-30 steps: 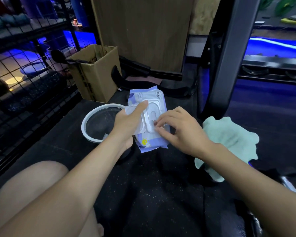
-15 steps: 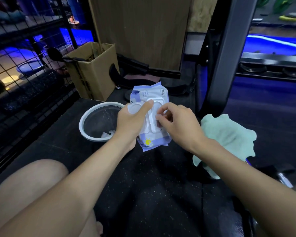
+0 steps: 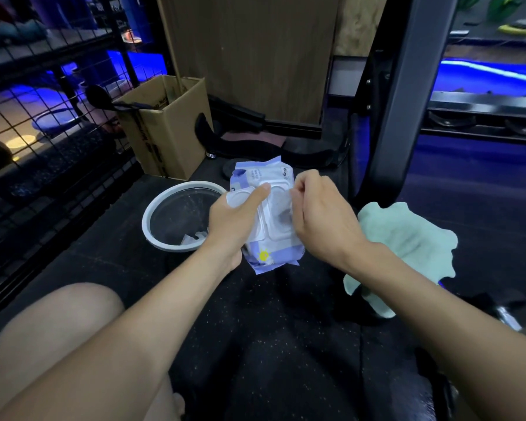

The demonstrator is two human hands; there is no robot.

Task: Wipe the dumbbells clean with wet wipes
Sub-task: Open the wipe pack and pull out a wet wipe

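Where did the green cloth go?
The green cloth lies on the dark floor on the person's right, just past the right hand and beside the base of the black frame post.

Wipes pack (image 3: 263,214) between bowl (image 3: 152,208), left, and cloth (image 3: 407,247), right; box (image 3: 167,132) behind bowl; scrap (image 3: 195,238), possibly a wipe, in bowl.

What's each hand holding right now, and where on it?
The left hand grips the wet wipes pack by its left side, thumb across the plastic lid. The right hand pinches at the lid's right edge; whether it has a wipe cannot be told.
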